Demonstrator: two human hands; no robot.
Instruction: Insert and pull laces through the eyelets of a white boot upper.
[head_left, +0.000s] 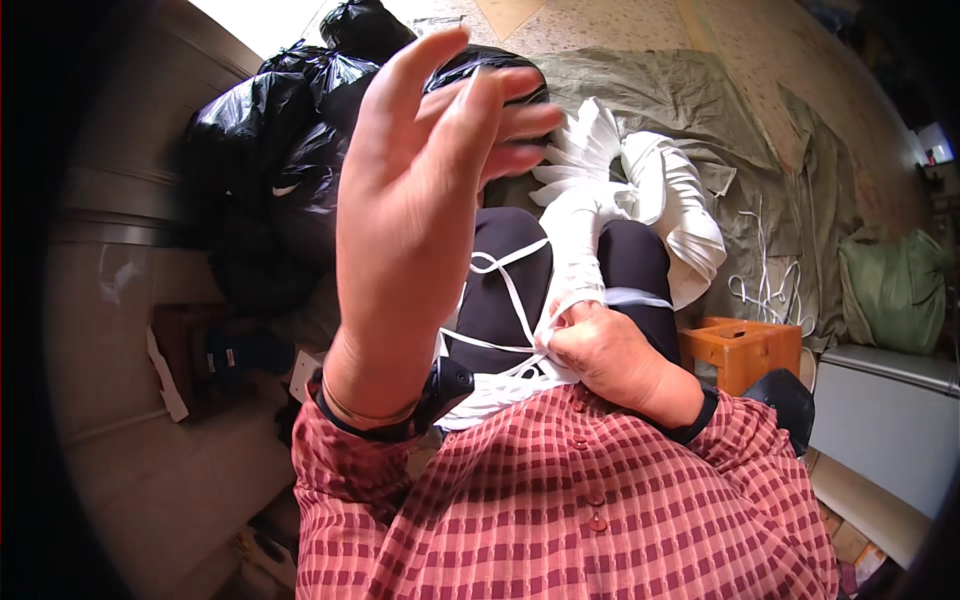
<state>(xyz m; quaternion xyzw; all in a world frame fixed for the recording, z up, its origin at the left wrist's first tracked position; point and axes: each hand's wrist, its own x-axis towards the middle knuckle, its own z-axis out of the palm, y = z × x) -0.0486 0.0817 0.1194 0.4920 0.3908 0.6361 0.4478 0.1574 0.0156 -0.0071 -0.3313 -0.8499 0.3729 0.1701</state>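
My left hand (405, 215) is raised in front of me with its fingers apart and slightly blurred; I see nothing held in it. Low over my lap, my right hand (620, 355) is closed on the near end of a bundle of white fabric strips (575, 235). The bundle runs away between my knees and fans out in folded layers at its far end. A thin white strip (508, 285) loops across my dark-trousered left thigh to the right hand's fingertips. More white strips (490, 400) lie heaped on my lap, partly hidden behind the left wrist.
Black plastic bags (290, 130) are piled at the far left. A grey-green sheet (680, 90) covers the floor ahead. To the right are a wooden stool (745, 350), tangled white cords (770, 290), a green sack (893, 285) and a pale grey box (880, 420).
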